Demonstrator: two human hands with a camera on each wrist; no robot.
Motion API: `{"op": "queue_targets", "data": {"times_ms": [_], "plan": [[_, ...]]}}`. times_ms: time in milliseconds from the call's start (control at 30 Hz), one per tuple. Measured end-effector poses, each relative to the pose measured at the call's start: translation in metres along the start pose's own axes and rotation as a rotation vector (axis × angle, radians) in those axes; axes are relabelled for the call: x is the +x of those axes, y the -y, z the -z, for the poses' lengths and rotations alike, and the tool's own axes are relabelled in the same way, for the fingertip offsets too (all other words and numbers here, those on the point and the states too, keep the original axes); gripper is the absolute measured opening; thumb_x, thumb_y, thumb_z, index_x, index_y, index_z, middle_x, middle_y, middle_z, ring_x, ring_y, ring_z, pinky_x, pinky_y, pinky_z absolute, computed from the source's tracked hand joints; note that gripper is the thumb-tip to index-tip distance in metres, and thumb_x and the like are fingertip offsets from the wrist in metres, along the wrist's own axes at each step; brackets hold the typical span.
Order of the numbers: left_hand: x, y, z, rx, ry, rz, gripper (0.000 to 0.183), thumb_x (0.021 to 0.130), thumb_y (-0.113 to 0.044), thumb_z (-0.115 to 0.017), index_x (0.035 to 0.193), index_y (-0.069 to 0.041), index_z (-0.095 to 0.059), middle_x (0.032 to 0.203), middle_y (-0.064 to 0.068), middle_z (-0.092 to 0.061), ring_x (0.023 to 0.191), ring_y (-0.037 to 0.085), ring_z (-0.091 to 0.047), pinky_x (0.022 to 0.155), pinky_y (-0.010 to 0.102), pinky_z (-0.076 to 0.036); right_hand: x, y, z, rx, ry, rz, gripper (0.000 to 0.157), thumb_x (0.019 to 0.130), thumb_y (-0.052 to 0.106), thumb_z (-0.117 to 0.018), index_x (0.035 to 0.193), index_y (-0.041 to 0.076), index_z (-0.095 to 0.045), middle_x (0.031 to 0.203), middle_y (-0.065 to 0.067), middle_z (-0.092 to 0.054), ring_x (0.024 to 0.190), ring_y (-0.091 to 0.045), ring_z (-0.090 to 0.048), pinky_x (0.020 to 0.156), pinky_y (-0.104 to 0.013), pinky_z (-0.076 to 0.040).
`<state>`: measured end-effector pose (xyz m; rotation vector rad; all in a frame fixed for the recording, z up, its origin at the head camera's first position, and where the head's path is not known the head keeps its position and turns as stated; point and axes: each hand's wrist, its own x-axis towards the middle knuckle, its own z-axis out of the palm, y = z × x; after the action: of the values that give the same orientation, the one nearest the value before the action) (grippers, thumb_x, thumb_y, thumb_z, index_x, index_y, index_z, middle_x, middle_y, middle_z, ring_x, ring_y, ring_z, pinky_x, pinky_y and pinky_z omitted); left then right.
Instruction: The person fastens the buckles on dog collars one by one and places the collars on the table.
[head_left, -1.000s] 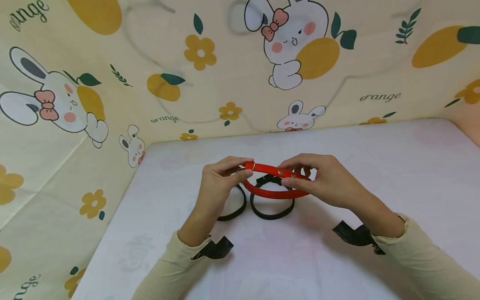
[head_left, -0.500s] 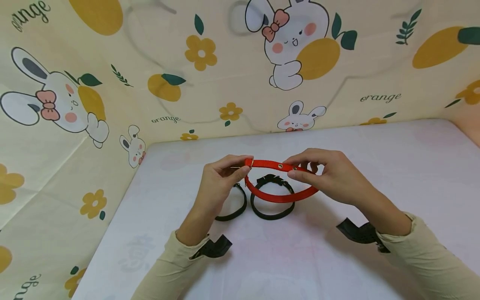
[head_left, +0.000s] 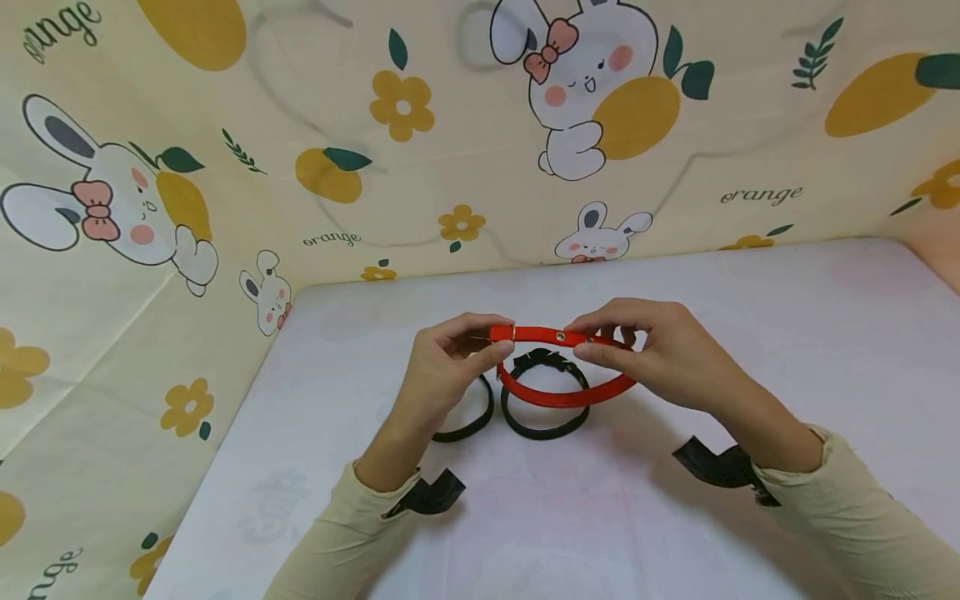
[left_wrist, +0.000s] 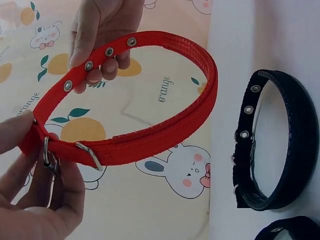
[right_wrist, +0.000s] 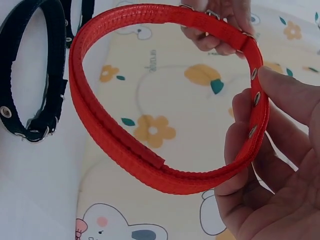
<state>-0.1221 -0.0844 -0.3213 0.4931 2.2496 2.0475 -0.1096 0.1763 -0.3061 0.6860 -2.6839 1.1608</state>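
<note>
A red collar [head_left: 567, 400] with metal eyelets and a buckle is held up in a loop between both hands. My left hand [head_left: 452, 358] pinches its buckle end; the buckle [left_wrist: 49, 155] and a D-ring [left_wrist: 90, 156] show close by in the left wrist view. My right hand [head_left: 651, 350] pinches the eyelet strap [right_wrist: 256, 100] between thumb and fingers on the other side. Beneath the red loop, a black collar [head_left: 544, 433] lies on the table. Another black collar [head_left: 468, 435] sits left of it, partly hidden behind my left hand.
The white table [head_left: 555, 517] stretches under both forearms. A cream cloth wall [head_left: 450, 167] printed with rabbits and oranges rises behind and to the left of it. Black straps [head_left: 429, 496] hang at both sleeve cuffs.
My right hand has shifted right and slightly up, widening the red loop. The left hand went up a little, then came slightly right and down. The black collars have stayed put.
</note>
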Motion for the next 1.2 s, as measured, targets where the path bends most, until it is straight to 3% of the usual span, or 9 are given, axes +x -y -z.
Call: {"op": "queue_targets", "data": {"times_ms": [200,533,867,1200], "plan": [[-0.001,0.002,-0.002,0.022,0.035,-0.041,0.024,0.088,-0.003,-0.073,0.112,-0.001,-0.072,0.098,0.003,-0.069,0.092,0.017,-0.062,0.077,0.023,-0.053,-0.001,-0.001,-0.002,0.011,0.005,0.017,0.021,0.088,0.025,-0.077,0.107,0.034,-0.075,0.085,0.018,-0.065,0.080,-0.007,-0.052,0.064,-0.023,-0.044],[-0.002,0.003,-0.005,0.026,0.055,-0.054,0.025,0.086,-0.002,-0.075,0.111,0.000,-0.073,0.107,0.016,-0.072,0.100,0.019,-0.063,0.084,0.025,-0.055,0.000,0.000,-0.007,0.005,0.020,0.042,0.018,0.088,0.029,-0.077,0.105,0.034,-0.075,0.083,0.019,-0.065,0.078,-0.006,-0.052,0.064,-0.024,-0.043],[-0.002,0.006,-0.010,0.046,0.062,-0.009,0.023,0.085,-0.007,-0.078,0.108,-0.004,-0.075,0.099,0.012,-0.074,0.080,0.017,-0.064,0.065,0.022,-0.051,-0.001,0.001,-0.011,0.015,0.042,0.055,0.017,0.089,0.030,-0.076,0.104,0.035,-0.074,0.083,0.021,-0.065,0.079,-0.003,-0.055,0.067,-0.023,-0.044],[-0.002,0.008,-0.012,0.108,0.092,-0.058,0.023,0.086,-0.009,-0.078,0.108,-0.005,-0.076,0.105,0.011,-0.074,0.096,0.016,-0.065,0.071,0.023,-0.055,-0.001,0.001,-0.014,0.033,0.049,0.053,0.017,0.088,0.032,-0.077,0.103,0.037,-0.073,0.080,0.021,-0.064,0.077,-0.003,-0.055,0.067,-0.023,-0.045]]}}
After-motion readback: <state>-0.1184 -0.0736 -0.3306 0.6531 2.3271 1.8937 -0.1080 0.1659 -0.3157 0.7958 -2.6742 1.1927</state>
